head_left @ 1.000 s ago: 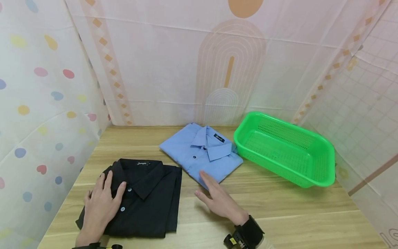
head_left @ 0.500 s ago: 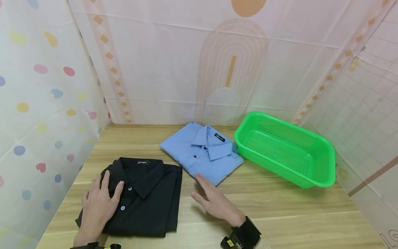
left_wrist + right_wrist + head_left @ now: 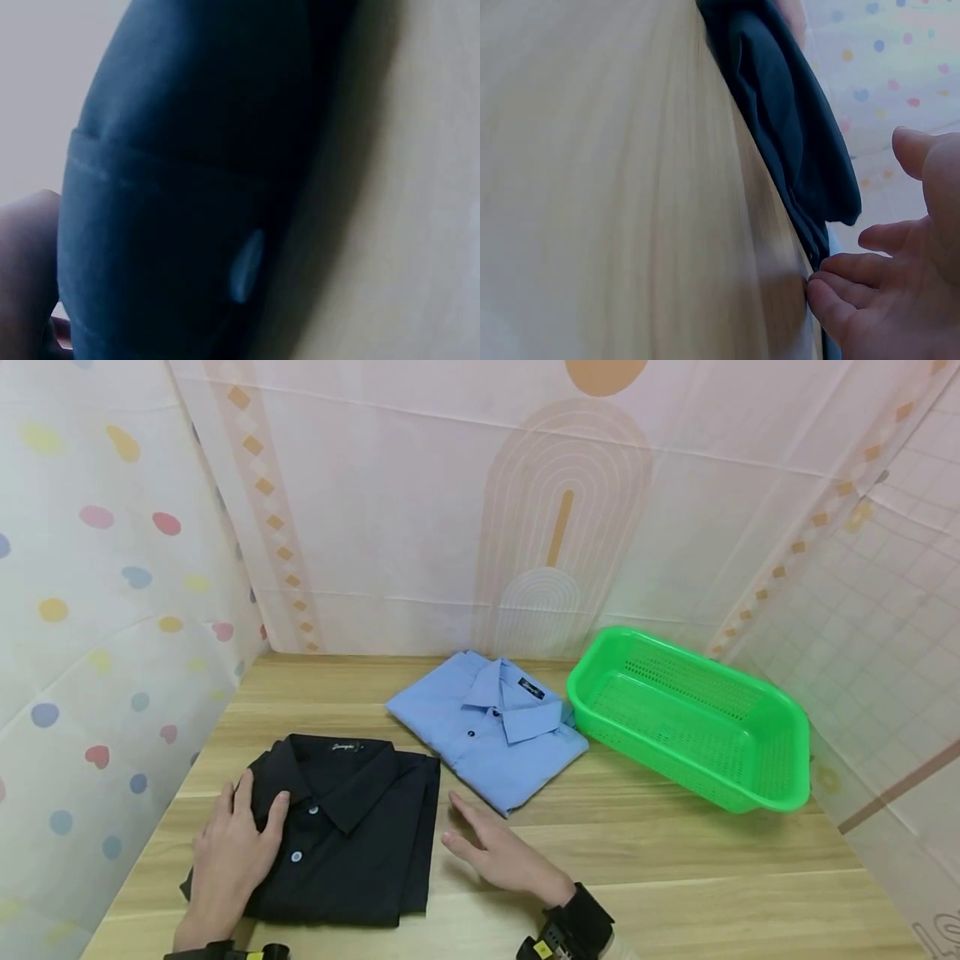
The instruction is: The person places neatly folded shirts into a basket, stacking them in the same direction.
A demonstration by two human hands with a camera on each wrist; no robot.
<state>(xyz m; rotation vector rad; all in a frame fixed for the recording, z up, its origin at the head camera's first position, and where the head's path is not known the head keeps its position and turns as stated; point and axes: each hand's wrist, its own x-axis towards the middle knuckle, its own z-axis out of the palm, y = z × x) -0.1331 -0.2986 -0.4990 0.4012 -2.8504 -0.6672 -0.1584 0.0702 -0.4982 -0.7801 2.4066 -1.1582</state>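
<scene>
A folded black shirt (image 3: 352, 860) with a collar and pale buttons lies at the front left of the table. My left hand (image 3: 232, 860) rests on its left side, fingers spread and thumb pointing toward the collar. In the left wrist view the dark cloth (image 3: 172, 210) fills the middle, with one button showing. My right hand (image 3: 504, 853) is between the black shirt and the front of a folded blue shirt (image 3: 450, 702), holding nothing. The right wrist view shows the right hand (image 3: 900, 300) with fingers extended, low over the wood near the black shirt's layered edge (image 3: 780, 112).
A green perforated plastic basket (image 3: 675, 760) stands at the back right, its left end close against the blue shirt. Patterned cloth walls (image 3: 397, 527) rise behind and on both sides of the wooden table (image 3: 675, 877).
My right hand has moved left and slightly toward me, off the blue shirt's front corner and nearer the black shirt. The left hand has shifted slightly left on the black shirt.
</scene>
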